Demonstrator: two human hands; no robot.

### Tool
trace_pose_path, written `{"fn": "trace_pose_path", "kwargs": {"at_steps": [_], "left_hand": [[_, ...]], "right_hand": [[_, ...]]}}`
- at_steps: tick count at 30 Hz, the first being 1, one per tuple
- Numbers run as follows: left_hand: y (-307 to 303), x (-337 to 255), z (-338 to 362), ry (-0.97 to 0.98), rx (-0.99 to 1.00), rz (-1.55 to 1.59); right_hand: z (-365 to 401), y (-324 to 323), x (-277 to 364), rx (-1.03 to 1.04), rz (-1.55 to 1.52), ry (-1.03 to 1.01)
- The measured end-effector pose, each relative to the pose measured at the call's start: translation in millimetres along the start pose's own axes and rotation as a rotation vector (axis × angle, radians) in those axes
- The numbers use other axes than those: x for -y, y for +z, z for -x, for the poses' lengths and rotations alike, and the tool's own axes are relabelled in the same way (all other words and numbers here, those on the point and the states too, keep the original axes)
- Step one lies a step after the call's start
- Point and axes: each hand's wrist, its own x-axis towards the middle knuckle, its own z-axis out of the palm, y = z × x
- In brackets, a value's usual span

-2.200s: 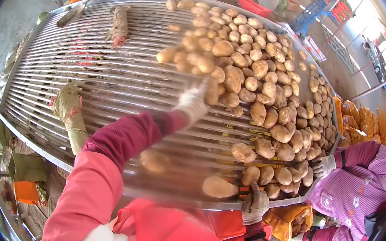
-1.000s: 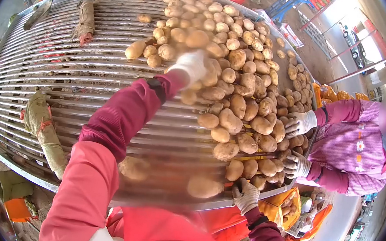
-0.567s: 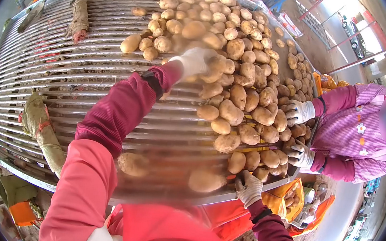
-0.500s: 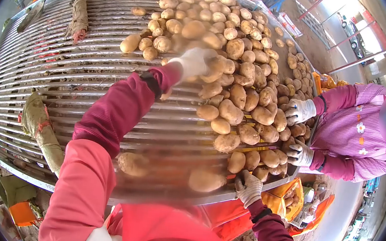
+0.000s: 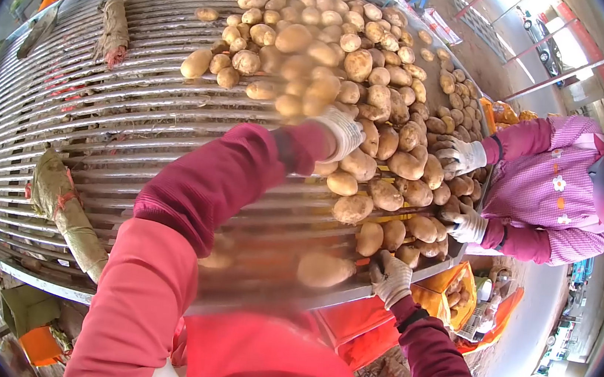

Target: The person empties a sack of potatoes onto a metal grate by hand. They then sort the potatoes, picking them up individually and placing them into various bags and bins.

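My left hand [image 5: 341, 130], in a pale knitted glove, reaches over the near-left side of a heap of potatoes [image 5: 377, 102]. Its fingers lie against the potatoes in front of it and look loosely spread, partly hidden. Down by the metal rim of the slatted table [image 5: 98, 147], my right hand [image 5: 390, 277] wears a similar glove with darker fingertips. Its thumb and fingers are apart, next to a potato [image 5: 407, 256], and I see nothing held in them. A blurred potato [image 5: 326, 270] lies on the slats to its left.
Across at the right stands a co-worker [image 5: 551, 191] with both gloved hands [image 5: 462, 157] at the heap. Rolled sacks [image 5: 68, 210] lie on the slats at left. An orange bag [image 5: 453, 299] with potatoes hangs below the near right corner. A smear blurs the view's middle.
My left hand has moved right and nearer to me along the heap. My right hand stays almost in place at the rim. The co-worker's hands have shifted slightly.
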Motion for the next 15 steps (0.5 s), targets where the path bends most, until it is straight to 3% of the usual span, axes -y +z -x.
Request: {"fn": "trace_pose_path", "kwargs": {"at_steps": [5,8,9,12,14,15], "left_hand": [[-38.6,-3.3,-0.1,-0.025,0.124,0.101],[-47.6,-9.4,0.4,-0.131,0.320,0.142],[-46.1,-10.0,14.5,-0.036,0.164,0.080],[-49.5,-9.9,0.9,-0.079,0.330,0.113],[-15.2,14.6,14.2,0.014,0.110,0.160],[-16.6,15.7,15.5,0.017,0.153,0.160]], "right_hand": [[1.2,2.4,-2.7,-0.019,-0.018,-0.008],[1.2,-0.7,2.5,-0.035,-0.009,-0.015],[1.2,-4.9,7.8,-0.019,-0.037,0.002],[1.6,-6.3,10.1,-0.018,-0.047,0.005],[1.1,-4.8,7.1,-0.024,-0.012,-0.010],[2.1,-1.7,4.1,-0.052,-0.022,-0.026]]}}
